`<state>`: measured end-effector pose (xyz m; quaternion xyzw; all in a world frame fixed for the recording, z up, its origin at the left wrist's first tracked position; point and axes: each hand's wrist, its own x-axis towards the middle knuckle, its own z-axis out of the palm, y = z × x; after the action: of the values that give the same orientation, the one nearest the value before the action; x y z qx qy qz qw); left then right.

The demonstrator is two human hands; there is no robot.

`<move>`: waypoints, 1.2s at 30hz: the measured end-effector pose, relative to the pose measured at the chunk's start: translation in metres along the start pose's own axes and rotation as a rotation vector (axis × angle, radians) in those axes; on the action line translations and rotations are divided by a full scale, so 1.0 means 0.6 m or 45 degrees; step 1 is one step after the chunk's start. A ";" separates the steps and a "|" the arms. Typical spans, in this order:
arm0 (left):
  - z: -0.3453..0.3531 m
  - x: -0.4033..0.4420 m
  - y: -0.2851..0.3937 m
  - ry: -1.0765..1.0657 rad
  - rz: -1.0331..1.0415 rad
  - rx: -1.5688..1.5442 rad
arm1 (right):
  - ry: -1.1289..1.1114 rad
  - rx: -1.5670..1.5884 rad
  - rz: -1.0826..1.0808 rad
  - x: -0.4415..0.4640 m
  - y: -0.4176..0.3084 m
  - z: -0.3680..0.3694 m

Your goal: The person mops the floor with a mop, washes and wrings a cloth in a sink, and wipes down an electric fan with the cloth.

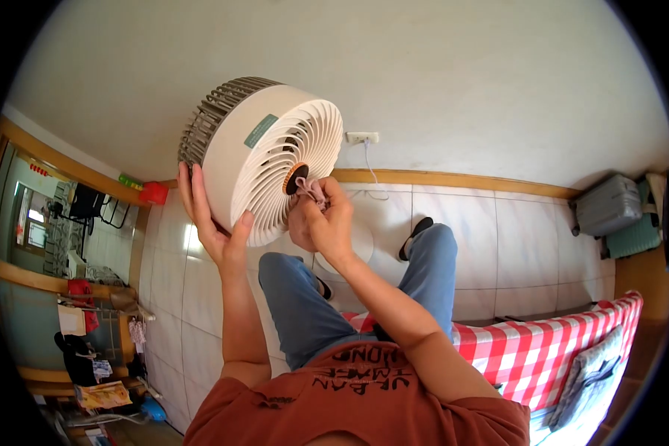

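A round fan head (234,137), cream with a spiral front grille and a grey slatted back, is held up tilted in front of me. My left hand (212,223) grips its lower left rim, thumb at the front and fingers behind. A crumpled pink cloth (302,223) is pinched in my right hand (331,223), against the grille near the dark, orange-ringed hub (296,179). Part of the cloth hangs below my fingers. A green label (261,131) sits on the fan's side. Part of a pale round shape (353,249) shows on the floor behind my right wrist.
A wall socket (362,137) with a white cord (372,167) is behind the fan. Grey and green suitcases (608,207) stand at the right. A red-checked bed cover (520,353) lies beside my seat. Left is a doorway, with hanging items (89,349) nearby.
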<state>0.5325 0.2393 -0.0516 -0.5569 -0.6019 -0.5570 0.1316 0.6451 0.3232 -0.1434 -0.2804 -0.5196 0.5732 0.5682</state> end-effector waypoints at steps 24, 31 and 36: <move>0.001 0.000 -0.002 0.012 0.019 -0.020 | -0.048 -0.446 -0.277 -0.020 0.094 -0.030; 0.003 -0.002 -0.004 0.010 0.030 -0.010 | -0.102 -0.669 -0.281 -0.032 0.059 -0.028; 0.003 -0.002 -0.005 0.006 0.016 -0.032 | -0.064 -0.351 -0.142 -0.041 0.013 -0.011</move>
<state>0.5314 0.2410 -0.0545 -0.5609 -0.5911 -0.5650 0.1296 0.6530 0.3035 -0.1590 -0.3120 -0.6223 0.4709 0.5419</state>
